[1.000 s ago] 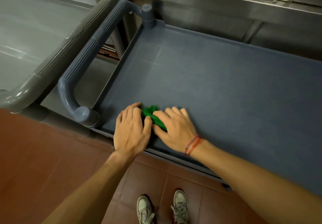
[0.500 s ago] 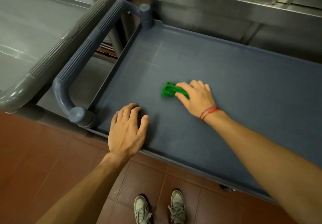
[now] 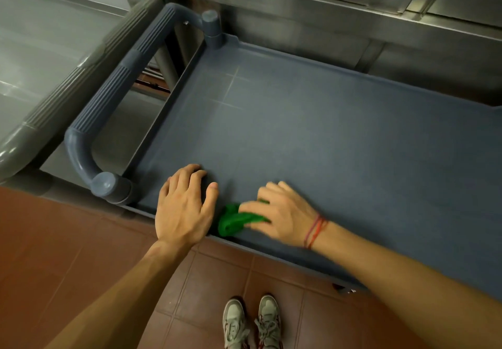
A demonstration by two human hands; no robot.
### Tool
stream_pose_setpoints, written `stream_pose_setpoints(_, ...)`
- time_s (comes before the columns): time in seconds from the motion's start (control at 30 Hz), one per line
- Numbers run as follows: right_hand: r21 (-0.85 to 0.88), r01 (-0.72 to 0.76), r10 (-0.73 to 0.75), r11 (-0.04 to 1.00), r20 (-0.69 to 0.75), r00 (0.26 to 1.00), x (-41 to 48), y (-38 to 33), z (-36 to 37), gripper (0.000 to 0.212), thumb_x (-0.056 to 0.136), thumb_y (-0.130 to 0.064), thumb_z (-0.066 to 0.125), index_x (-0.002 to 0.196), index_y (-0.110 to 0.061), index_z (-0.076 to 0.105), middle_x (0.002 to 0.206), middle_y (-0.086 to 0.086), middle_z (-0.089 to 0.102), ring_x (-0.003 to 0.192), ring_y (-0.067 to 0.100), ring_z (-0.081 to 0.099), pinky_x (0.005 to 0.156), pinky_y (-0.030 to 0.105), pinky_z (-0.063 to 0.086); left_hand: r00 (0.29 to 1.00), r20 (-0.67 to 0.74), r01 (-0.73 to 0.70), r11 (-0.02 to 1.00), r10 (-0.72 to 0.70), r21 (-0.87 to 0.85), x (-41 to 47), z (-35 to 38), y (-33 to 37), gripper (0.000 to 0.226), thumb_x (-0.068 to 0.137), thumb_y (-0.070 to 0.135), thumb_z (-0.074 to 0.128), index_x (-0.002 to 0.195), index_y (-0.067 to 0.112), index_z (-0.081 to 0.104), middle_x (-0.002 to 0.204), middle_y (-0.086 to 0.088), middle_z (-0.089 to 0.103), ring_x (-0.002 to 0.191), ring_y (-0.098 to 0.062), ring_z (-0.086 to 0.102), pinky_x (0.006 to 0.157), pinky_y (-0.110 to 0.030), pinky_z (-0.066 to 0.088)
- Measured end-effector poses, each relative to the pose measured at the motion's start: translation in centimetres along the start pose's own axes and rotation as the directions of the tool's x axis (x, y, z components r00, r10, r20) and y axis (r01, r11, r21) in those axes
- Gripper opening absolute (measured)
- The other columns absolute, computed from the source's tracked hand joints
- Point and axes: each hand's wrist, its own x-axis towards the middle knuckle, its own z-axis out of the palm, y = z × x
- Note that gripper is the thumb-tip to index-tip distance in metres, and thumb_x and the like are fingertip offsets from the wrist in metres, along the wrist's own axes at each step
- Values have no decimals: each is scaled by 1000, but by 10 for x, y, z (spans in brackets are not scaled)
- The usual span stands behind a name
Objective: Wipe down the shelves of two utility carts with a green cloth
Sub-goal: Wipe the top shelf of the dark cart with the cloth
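Head view: the right hand [image 3: 282, 212], arm reaching in from the right, holds the bunched green cloth [image 3: 233, 221] between thumb and fingers on the blue cart shelf [image 3: 326, 136], by its near rim. The left hand [image 3: 184, 207] rests palm-down just beside it, fingers loose, gripping nothing.

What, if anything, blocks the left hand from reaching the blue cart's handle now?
Likely nothing, so yes: the left hand rests open on the near corner of the blue shelf, holding nothing, and the handle stands just to its left with bare space between them.
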Motion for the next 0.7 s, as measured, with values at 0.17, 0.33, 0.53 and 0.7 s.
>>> stream_pose_setpoints(0.17,-127,-378,354,917,-179,918,33,64,-4,39,90,-51,47,108,-25,69,79,7,57,74,32,57,64,37,41,1000,4,-13,1000,13,-3,-1,1,-2,47,98,48,28,121,19,57,135,3,50,129,-18,42,112,-45,32)
stream_pose_setpoints(0.33,-58,-625,612,779,-147,777,39,40,0,45,86,-55,41,113,-30,65,85,7,61,85,33,58,72,39,38,1000,1,-28,1000,28,9,0,1,-4,46,97,47,29,119,18,57,133,1,51,127,-21,44,110,-46,34)
stream_pose_setpoints(0.53,18,-356,356,934,10,935,-13,-34,-9,34,88,-50,53,112,-29,65,82,0,56,78,24,53,67,38,37,999,15,-36,999,36,32,0,0,-2,48,96,47,28,122,18,56,134,-2,50,128,-24,43,110,-48,33)
stream_pose_setpoints(0.7,4,-154,154,988,1,988,-31,-12,-11,32,91,-46,57,115,-27,67,83,3,51,74,22,47,66,35,31,999,27,-36,998,35,54,-1,0,0,49,96,46,26,125,18,54,135,-1,49,128,-24,42,111,-47,33)
